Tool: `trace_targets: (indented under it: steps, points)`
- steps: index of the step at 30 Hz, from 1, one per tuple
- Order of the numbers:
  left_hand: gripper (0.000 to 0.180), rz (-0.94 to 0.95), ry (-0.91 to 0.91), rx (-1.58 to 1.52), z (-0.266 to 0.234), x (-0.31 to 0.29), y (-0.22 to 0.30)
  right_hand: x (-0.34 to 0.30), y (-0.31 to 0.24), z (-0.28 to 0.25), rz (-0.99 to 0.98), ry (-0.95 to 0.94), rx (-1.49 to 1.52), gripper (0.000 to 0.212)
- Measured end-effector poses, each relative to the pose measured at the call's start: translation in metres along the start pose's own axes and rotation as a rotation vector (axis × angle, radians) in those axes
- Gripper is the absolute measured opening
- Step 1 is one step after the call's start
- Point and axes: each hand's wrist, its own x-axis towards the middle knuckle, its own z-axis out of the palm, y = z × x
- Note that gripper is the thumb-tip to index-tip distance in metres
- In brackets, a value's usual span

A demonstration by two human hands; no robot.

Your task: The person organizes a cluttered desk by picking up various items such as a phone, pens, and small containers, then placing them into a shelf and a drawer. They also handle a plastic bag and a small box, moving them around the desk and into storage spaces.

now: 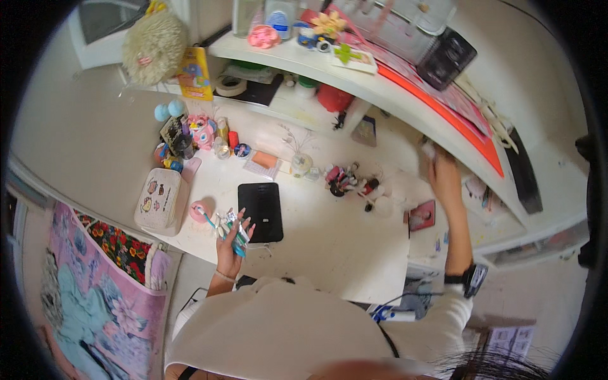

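My left hand (pixel 228 248) is closed round a bunch of slim teal and white items (pixel 235 235), some in shiny clear wrap; their exact kind is too small to tell. The bunch is held over the desk between a round pink holder (pixel 200 211) and a black tablet (pixel 261 212) lying flat. Far to the right, my right hand (pixel 441 163) reaches under the curved shelf into a compartment. Its fingers are blurred and partly hidden, close to a small whitish thing (pixel 427 151) that I cannot make out.
A white cartoon-printed case (pixel 162 199) stands at the desk's left edge. Behind are a pink plush toy (pixel 202 131), a small glass vase (pixel 302 164) and a cluster of small cosmetics (pixel 345 182). The white shelf (pixel 282 50) overhangs the back. A small photo (pixel 422 215) lies near my right forearm.
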Motion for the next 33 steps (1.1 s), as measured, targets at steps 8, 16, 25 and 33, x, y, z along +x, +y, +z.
trace_targets:
  steps: [8,16,25,33]
  points:
    - [0.053,-0.069,0.007,-0.016,-0.013,-0.01,0.007,0.017,-0.185,-0.019,-0.133,-0.462,1.053,0.03]
    - [0.051,-0.048,-0.126,0.025,-0.057,0.021,0.089,0.181,-0.258,0.048,0.34,-0.609,1.403,0.035]
    - [0.053,-0.037,-0.105,0.102,-0.128,0.037,0.168,0.21,-0.303,0.094,0.378,0.016,1.224,0.058]
    - [0.051,-0.049,-0.092,0.083,-0.145,0.036,0.194,0.182,-0.324,0.107,0.155,0.474,0.785,0.052]
